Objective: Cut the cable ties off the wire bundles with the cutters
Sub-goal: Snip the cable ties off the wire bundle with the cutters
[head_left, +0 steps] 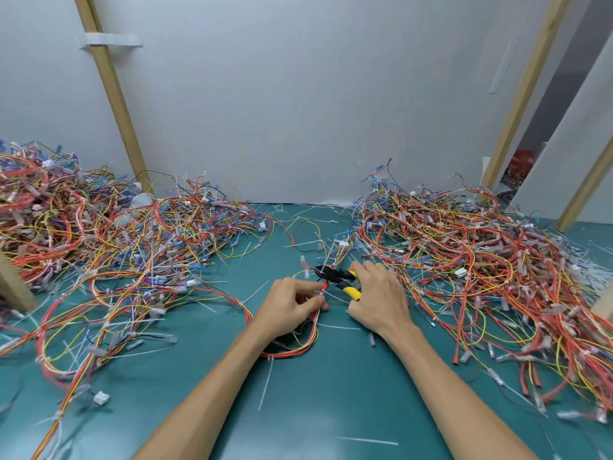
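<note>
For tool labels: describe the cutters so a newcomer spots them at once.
On the green table, find the gap between the left wire pile and the right wire pile, where two hands meet. The cutters sit in the right hand, nose toward the wire bundle the left hand pinches. Their yellow-and-black handles make them the only solid tool among thin wires.

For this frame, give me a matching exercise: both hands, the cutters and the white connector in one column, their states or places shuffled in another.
1 left hand
2 right hand
3 cutters
4 white connector

a lies on the green mat, lower left
b pinches the red wire bundle
c yellow handles, head at the bundle
d grips the tool's handles

Pairs: 1-b, 2-d, 3-c, 4-a.
</note>
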{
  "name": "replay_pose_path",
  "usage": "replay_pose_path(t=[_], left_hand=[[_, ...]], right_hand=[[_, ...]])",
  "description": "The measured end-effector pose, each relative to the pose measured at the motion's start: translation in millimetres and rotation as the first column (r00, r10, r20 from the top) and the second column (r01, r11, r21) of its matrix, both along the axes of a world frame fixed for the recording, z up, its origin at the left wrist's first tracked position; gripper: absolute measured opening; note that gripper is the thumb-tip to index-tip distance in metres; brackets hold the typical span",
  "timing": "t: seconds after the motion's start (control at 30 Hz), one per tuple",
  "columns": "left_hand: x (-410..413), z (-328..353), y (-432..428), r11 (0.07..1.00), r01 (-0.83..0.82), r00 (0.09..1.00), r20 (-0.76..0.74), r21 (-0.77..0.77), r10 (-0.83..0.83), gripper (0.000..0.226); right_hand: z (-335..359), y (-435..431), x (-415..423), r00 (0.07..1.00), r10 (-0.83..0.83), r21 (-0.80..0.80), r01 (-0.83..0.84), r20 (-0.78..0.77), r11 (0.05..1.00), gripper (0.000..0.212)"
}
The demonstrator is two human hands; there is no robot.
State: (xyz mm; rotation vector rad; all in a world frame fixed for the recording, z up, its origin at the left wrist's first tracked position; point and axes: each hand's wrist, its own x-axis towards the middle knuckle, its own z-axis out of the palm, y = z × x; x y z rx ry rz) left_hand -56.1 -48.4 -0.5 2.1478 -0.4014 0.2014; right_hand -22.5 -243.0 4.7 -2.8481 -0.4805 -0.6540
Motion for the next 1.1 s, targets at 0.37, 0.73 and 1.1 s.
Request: replay_pose_path(t=[0.37,0.73,1.1], left_hand=[[7.2,0.7,2.0,0.999,0.002,1.000,0.013,0.046,-0.003,0.023],[41.8,6.6,2.6,0.996,-0.079,0.995,-0.054,0.039,0.081,0.013],[36.3,4.5,0.2,0.997,-0.071,0.997,-0.022,0.015,0.071,0.021]], right_hand=[[2.3,-1.4,4.0,0.997,-0.027,0.021,0.029,-0.070,0.999,0.023],[3.7,-1.5,37.8,0.998,0.000,0.005,0.000,-0.058,1.000,0.021],[-1.1,-3.0,39.6,0.997,0.058,0.012,-0.058,-0.050,0.998,0.026]])
